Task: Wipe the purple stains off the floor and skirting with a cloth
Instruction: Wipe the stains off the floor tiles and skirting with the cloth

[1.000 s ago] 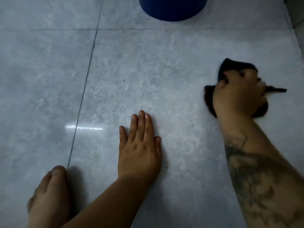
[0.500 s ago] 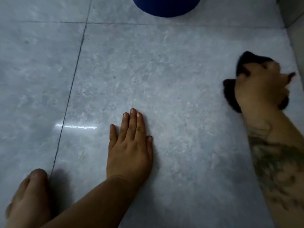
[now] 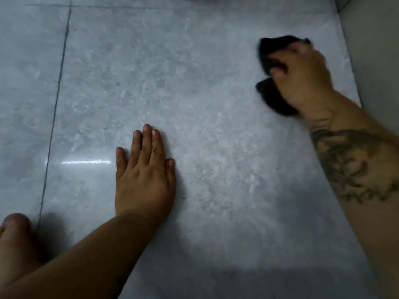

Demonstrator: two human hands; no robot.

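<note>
Right hand (image 3: 302, 76) clenched over a dark cloth (image 3: 274, 98), pressing it onto the floor (image 3: 194, 83) at the far right of the tile, near the skirting (image 3: 373, 61) but apart from it. Cloth bunched, with dark folds poking out past the fingers (image 3: 278, 70) on the far side and under the heel of the palm on the near side. Blurred at the edges, so likely mid-stroke.

Left hand (image 3: 144, 175) flat on the tile, fingers straight and held together, thumb alongside, holding nothing; probably a prop for body weight. Bare toe (image 3: 15, 221) at the lower left, beside a grout line (image 3: 56, 104). Thin sliver of something blue at the top edge, too little to name.

No purple stain visible anywhere on the tile or the strip of skirting in view; any mark under the cloth hidden by it.

Cloth looks soft, light and limp: sure to fold and slide inside the grip rather than hold a shape. Best taken as a wad in the full palm, with fingers curled over the top and pressure sent down through the heel. Glossy tile, with a bright light streak on it, likely slick, more so if damp. For the skirting, better a folded edge pushed into the corner with the fingertips.
</note>
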